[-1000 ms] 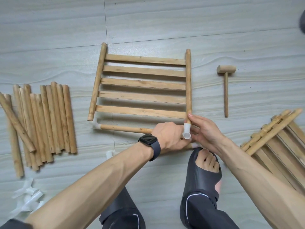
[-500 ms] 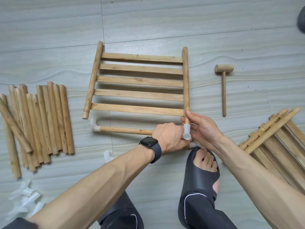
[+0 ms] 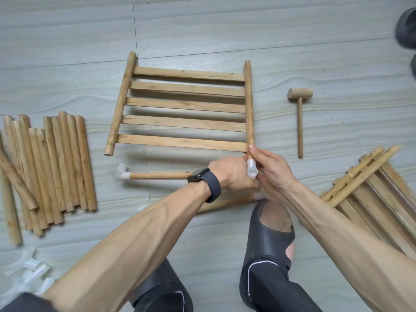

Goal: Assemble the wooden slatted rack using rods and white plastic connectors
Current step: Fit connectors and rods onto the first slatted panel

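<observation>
Behind left hand [image 3: 234, 174], rod [image 3: 159, 176] end hidden, connector [image 3: 252, 168] half covered

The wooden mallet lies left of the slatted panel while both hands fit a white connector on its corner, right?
Wrong side: the head view shows the mallet right of the slatted panel. The left hand, gripping a rod, and the right hand do work at the white connector on its corner.

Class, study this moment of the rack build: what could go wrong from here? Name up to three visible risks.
1. The left hand and right hand crowd the white connector; skin may get pinched as the right rail of the slatted panel seats.
2. The far connector on the rod lies apart from the panel's left rail, so the frame may skew.
</observation>
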